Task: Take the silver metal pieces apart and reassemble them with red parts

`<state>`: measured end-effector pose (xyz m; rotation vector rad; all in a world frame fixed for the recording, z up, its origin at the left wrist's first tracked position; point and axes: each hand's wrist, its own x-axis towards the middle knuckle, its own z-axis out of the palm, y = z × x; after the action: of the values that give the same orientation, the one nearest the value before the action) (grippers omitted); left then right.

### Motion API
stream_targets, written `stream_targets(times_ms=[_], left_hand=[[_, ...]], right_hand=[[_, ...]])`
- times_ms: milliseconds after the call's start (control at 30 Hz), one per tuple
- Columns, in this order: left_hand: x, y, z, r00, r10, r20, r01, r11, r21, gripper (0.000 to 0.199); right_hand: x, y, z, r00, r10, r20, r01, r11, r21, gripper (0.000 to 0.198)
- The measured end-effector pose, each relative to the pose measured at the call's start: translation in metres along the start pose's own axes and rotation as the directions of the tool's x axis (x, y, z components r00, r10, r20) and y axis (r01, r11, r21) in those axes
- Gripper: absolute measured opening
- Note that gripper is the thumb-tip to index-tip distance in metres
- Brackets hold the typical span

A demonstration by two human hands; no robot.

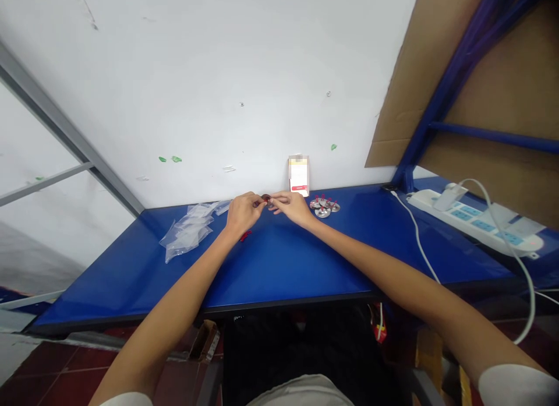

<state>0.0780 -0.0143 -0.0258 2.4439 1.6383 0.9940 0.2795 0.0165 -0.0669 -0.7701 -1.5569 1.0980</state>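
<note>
My left hand (243, 211) and my right hand (292, 206) meet over the back of the blue table, fingertips pinched on a small round metal disc (265, 197). The disc looks dark, with some red at its middle; the fingers hide much of it. Just right of my right hand lies a small pile of shiny metal discs (322, 211) with red bits standing up from them. Some red cord-like pieces (245, 236) rest on the table below my left hand. Left of that hand, several clear plastic bags (187, 231) lie in a loose heap.
A phone with a lit screen (299, 176) leans against the white wall behind my hands. At the right stand a white power strip (474, 219) with a plugged-in charger, a white cable (417, 234) and a blue metal frame (437, 103). The black table edge (288, 301) runs nearest me.
</note>
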Motion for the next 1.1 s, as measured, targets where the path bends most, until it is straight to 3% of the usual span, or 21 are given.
stream_targets(times_ms=[367, 533, 633, 733, 833, 933, 1000, 1100], left_hand=[[-0.001, 0.006, 0.002, 0.997, 0.049, -0.062, -0.047, 0.998, 0.03, 0.017], [-0.001, 0.006, 0.005, 0.998, -0.039, -0.051, 0.031, 0.987, -0.157, 0.017], [0.001, 0.002, 0.008, 0.986, -0.162, 0.036, 0.164, 0.92, -0.356, 0.023], [0.003, -0.004, 0.009, 0.966, -0.231, 0.116, 0.256, 0.798, -0.546, 0.032], [0.003, -0.007, 0.009, 0.962, -0.215, 0.168, 0.271, 0.681, -0.68, 0.045], [0.003, -0.009, 0.009, 0.969, -0.135, 0.207, 0.245, 0.637, -0.731, 0.051], [0.003, -0.01, 0.008, 0.974, -0.089, 0.208, 0.214, 0.657, -0.723, 0.052], [0.004, -0.01, 0.004, 0.988, -0.058, 0.146, 0.132, 0.812, -0.568, 0.049]], right_hand=[[0.004, 0.013, -0.003, 0.987, -0.13, 0.098, 0.137, 0.988, -0.07, 0.026], [0.002, 0.009, -0.011, 0.982, -0.176, 0.069, 0.186, 0.963, -0.195, 0.024], [0.0, 0.004, -0.015, 0.977, -0.198, 0.082, 0.212, 0.946, -0.244, 0.021], [-0.001, -0.001, -0.015, 0.976, -0.202, 0.085, 0.217, 0.946, -0.241, 0.018], [-0.001, -0.008, -0.014, 0.983, -0.155, 0.101, 0.172, 0.967, -0.188, 0.021], [-0.002, -0.017, -0.017, 0.973, -0.157, 0.168, 0.191, 0.959, -0.209, 0.021], [-0.003, -0.024, -0.022, 0.947, -0.219, 0.235, 0.293, 0.888, -0.355, 0.02], [-0.001, -0.033, -0.034, 0.898, -0.259, 0.356, 0.436, 0.639, -0.634, 0.016]])
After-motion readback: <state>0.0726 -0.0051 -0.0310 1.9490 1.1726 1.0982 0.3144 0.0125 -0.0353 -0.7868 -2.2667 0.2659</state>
